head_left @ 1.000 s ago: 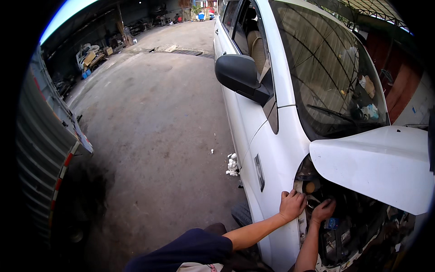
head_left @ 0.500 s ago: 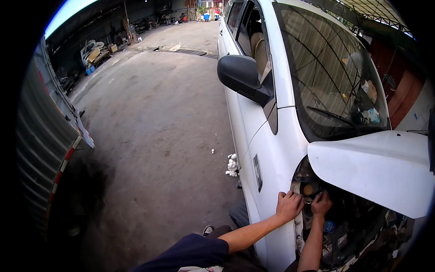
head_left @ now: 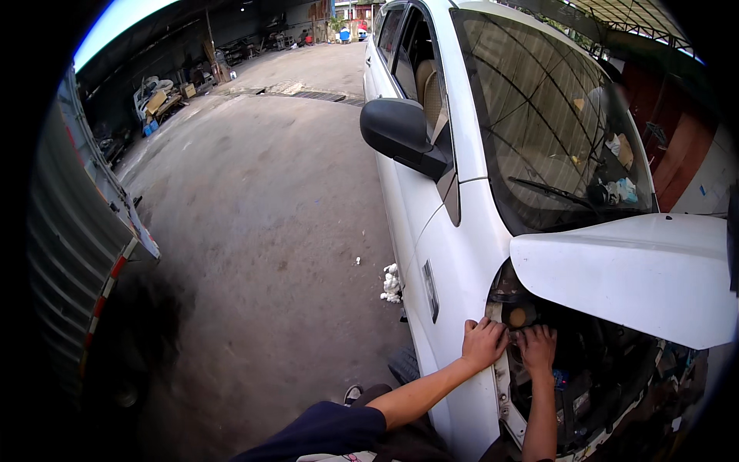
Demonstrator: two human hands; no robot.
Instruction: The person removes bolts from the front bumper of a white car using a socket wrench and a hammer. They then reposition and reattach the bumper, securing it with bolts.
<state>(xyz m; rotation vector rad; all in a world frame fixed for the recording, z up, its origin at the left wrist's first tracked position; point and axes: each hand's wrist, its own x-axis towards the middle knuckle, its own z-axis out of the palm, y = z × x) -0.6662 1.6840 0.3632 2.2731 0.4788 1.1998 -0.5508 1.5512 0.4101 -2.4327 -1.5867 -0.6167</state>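
Note:
A white car stands at my right with its hood raised. My left hand lies over the inner edge of the front fender, fingers bent. Close beside it, my right hand reaches into the engine bay with curled fingers. The thumbs nearly meet. Just beyond them shows a round tan cap-like part. What lies under the fingers of either hand is hidden.
A black side mirror juts out from the door. White crumpled lumps lie on the concrete floor beside the car. To the left stands a corrugated metal truck body. Scrap piles line the far wall.
My right hand has turned, with more of its fingers now laid forward beside the left hand. The view has shifted slightly, so the car sits a little further left.

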